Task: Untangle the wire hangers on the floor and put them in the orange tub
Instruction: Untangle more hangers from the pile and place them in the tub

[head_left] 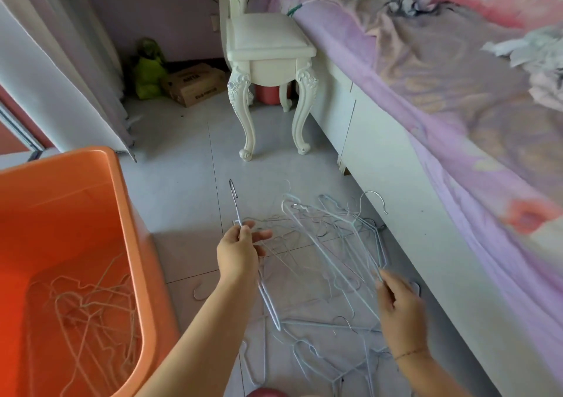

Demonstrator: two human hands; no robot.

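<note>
A tangle of pale blue and white wire hangers (323, 262) lies on the tiled floor between the tub and the bed. My left hand (239, 252) grips one hanger (234, 201) near its neck, its hook pointing up and away and its body running down under my wrist. My right hand (399, 302) pinches the wires of a raised white hanger (335, 244) at the right side of the pile. The orange tub (131, 214) stands at the left with several hangers lying in its bottom.
A white carved stool (271, 52) stands beyond the pile. The bed (457, 122) with a purple sheet runs along the right, its white base close to the hangers. A cardboard box (195, 84) and a green bag (149, 73) sit by the far wall.
</note>
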